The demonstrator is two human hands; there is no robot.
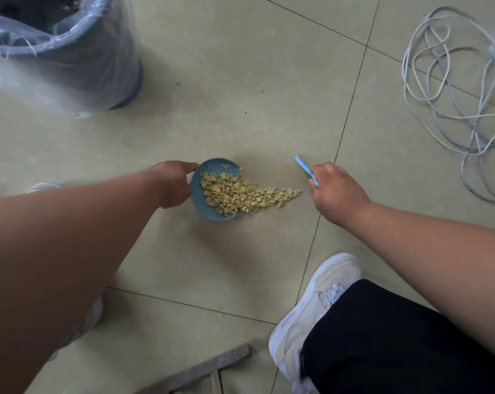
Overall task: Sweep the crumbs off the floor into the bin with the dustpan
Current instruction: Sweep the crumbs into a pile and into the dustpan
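A small blue dustpan (201, 206) lies on the tiled floor at the centre, its mouth facing right. My left hand (172, 183) grips its left side, with the forefinger stretched along the far rim. Yellow crumbs (240, 193) fill much of the pan and trail out to the right over the floor. My right hand (334, 189) is just right of the crumb trail and holds a thin light-blue brush handle (306, 169) that sticks up and to the left; its bristle end is hidden by the hand. The bin (70, 55), lined with a clear plastic bag, stands at the top left.
A tangle of white cable (451, 109) with a white plug block lies at the right. My white shoe (314, 311) and dark trouser leg are at the bottom right, another shoe (43, 187) peeks out behind my left arm. A wooden frame piece (201, 371) lies at the bottom edge.
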